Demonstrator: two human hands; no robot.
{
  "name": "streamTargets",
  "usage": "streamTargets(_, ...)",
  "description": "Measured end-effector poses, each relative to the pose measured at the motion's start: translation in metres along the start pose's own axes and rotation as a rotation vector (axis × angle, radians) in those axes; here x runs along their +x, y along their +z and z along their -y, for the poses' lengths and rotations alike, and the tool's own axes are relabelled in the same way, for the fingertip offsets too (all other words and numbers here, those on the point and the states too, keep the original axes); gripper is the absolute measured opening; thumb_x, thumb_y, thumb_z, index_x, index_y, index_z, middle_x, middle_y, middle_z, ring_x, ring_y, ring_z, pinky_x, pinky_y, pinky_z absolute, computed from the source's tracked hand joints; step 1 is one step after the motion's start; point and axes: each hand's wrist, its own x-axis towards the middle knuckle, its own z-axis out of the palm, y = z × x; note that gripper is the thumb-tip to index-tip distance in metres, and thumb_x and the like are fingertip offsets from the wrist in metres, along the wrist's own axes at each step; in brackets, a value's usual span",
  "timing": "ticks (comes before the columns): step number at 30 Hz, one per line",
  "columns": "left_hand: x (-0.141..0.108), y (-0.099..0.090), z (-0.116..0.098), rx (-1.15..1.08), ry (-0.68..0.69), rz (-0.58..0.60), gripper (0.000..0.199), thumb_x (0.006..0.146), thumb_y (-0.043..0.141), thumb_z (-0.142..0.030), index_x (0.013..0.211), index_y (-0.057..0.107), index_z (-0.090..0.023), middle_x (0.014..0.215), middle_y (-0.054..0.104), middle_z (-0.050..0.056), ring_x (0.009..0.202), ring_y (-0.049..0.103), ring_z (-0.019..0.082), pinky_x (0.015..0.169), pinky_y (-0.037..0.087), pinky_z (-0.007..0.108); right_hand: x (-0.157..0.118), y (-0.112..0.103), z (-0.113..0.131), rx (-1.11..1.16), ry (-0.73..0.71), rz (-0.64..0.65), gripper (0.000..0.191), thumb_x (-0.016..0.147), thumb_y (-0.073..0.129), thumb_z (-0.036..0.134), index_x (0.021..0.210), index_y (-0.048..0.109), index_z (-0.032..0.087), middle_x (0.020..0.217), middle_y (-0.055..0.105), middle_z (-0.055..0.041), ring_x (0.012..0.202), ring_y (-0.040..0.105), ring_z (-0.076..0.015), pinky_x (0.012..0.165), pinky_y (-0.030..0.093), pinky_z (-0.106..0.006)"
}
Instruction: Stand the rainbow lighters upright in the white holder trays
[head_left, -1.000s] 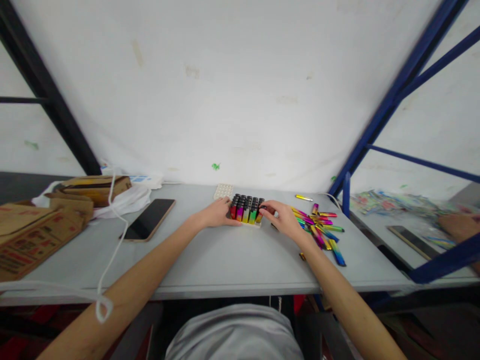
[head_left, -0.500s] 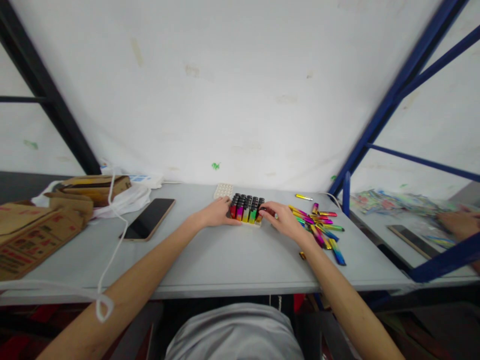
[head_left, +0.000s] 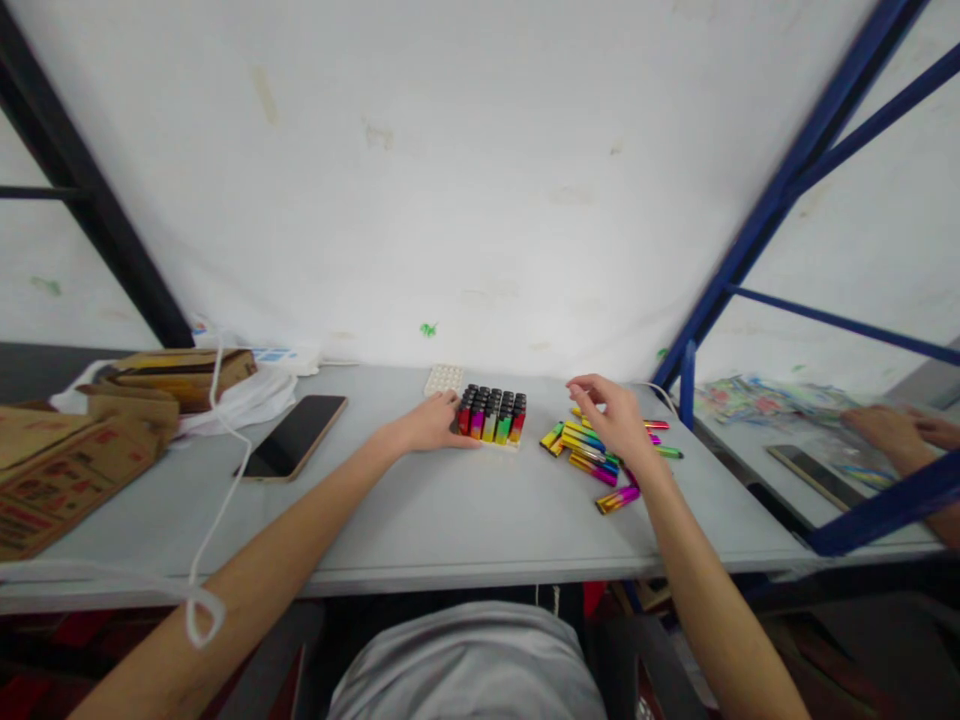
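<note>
A tight block of lighters (head_left: 491,418) with black tops and red, purple, yellow and green bodies stands upright in a white tray (head_left: 501,445). My left hand (head_left: 433,422) grips its left side, thumb along the front and fingers round the back. Over to the right, my right hand (head_left: 609,408) is above a loose heap of shiny, multicoloured lighter-shaped pieces (head_left: 589,440). Its fingers are half curled, with a gap to the thumb, and I see nothing between them. The hand and wrist hide part of the heap.
Behind the block lies another white tray with a grid of holes (head_left: 444,379). A phone (head_left: 296,440) lies to the left, near cardboard boxes (head_left: 82,470) and a white cable (head_left: 214,500). Blue frame bars (head_left: 742,270) rise at right; beyond them are another person's hands (head_left: 892,435).
My right hand has left the block's right front corner and moved right, over the heap. The heap's pieces have shifted, several now lying closer to the block. My left hand stays on the tray.
</note>
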Motion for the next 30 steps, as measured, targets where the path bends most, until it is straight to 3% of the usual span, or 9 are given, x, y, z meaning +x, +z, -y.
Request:
streamTargets(4,0.0,-0.003,-0.003,0.003,0.02,0.01,0.065,0.083,0.064,-0.082,0.102,0.073,-0.02,0.112,0.068,0.013,0.11,0.061,0.033,0.102,0.049,0.041,-0.034,-0.038,0.004,-0.083,0.002,0.245,0.029,0.105,0.055,0.042,0.108,0.074,0.021,0.104,0.08,-0.009,0.091,0.075,-0.0249,0.085,0.058,-0.037)
streamTargets(8,0.0,-0.005,-0.006,0.039,0.013,0.009,0.065,0.084,0.063,-0.082,0.1,0.072,-0.02,0.11,0.069,0.013,0.109,0.061,0.033,0.101,0.049,0.041,-0.089,-0.058,0.001,-0.137,-0.005,0.403,0.026,0.105,0.055,0.038,0.113,0.075,0.023,0.114,0.077,-0.0109,0.107,0.073,-0.0272,0.098,0.058,-0.042)
streamTargets(12,0.0,-0.006,-0.006,0.025,0.043,0.026,0.06,0.087,0.062,-0.079,0.1,0.072,-0.021,0.111,0.07,0.012,0.11,0.06,0.032,0.102,0.048,0.04,-0.129,-0.058,-0.018,-0.204,-0.079,0.405,0.029,0.103,0.053,0.028,0.123,0.074,0.022,0.129,0.071,-0.0156,0.123,0.068,-0.0295,0.109,0.056,-0.048)
streamTargets(15,0.0,-0.005,-0.004,-0.015,0.039,0.009,0.062,0.085,0.063,-0.081,0.1,0.073,-0.022,0.112,0.071,0.011,0.109,0.059,0.031,0.101,0.049,0.04,-0.141,-0.05,-0.033,-0.248,-0.089,0.349,0.028,0.102,0.053,0.027,0.118,0.076,0.023,0.12,0.074,-0.015,0.116,0.071,-0.031,0.104,0.059,-0.051)
streamTargets(18,0.0,-0.004,-0.003,-0.028,0.038,-0.004,0.062,0.083,0.064,-0.082,0.098,0.073,-0.022,0.109,0.071,0.011,0.108,0.06,0.032,0.101,0.049,0.041,-0.142,-0.04,-0.038,-0.261,-0.046,0.267,0.027,0.103,0.053,0.034,0.111,0.078,0.026,0.111,0.077,-0.0146,0.105,0.074,-0.0334,0.095,0.061,-0.053)
streamTargets(21,-0.001,-0.004,-0.002,-0.027,0.04,-0.007,0.061,0.083,0.065,-0.081,0.098,0.072,-0.023,0.108,0.07,0.011,0.107,0.06,0.032,0.101,0.049,0.042,-0.137,-0.035,-0.03,-0.208,0.022,0.168,0.031,0.104,0.052,0.041,0.118,0.077,0.028,0.112,0.079,-0.0146,0.103,0.075,-0.0355,0.093,0.062,-0.054)
streamTargets(25,0.0,-0.003,-0.002,-0.019,0.028,-0.028,0.061,0.081,0.066,-0.082,0.094,0.072,-0.022,0.107,0.069,0.012,0.106,0.06,0.033,0.099,0.049,0.042,-0.116,-0.031,-0.011,-0.018,0.129,0.062,0.037,0.104,0.054,0.049,0.123,0.076,0.026,0.112,0.081,-0.0132,0.1,0.077,-0.0339,0.087,0.062,-0.047)
streamTargets(27,0.0,-0.003,-0.003,-0.017,0.03,-0.014,0.061,0.082,0.066,-0.081,0.095,0.072,-0.022,0.108,0.069,0.012,0.107,0.06,0.033,0.1,0.049,0.041,-0.1,-0.025,-0.005,0.095,0.182,0.027,0.039,0.101,0.059,0.053,0.121,0.077,0.025,0.111,0.081,-0.0124,0.089,0.076,-0.0306,0.078,0.061,-0.043)
streamTargets(30,0.0,-0.004,-0.005,-0.01,0.03,-0.007,0.061,0.083,0.066,-0.08,0.098,0.071,-0.022,0.109,0.069,0.012,0.107,0.06,0.033,0.101,0.048,0.042,-0.072,-0.01,-0.002,0.311,0.286,0.031,0.043,0.093,0.071,0.06,0.108,0.077,0.021,0.08,0.074,-0.0057,0.063,0.064,-0.0217,0.057,0.051,-0.033)
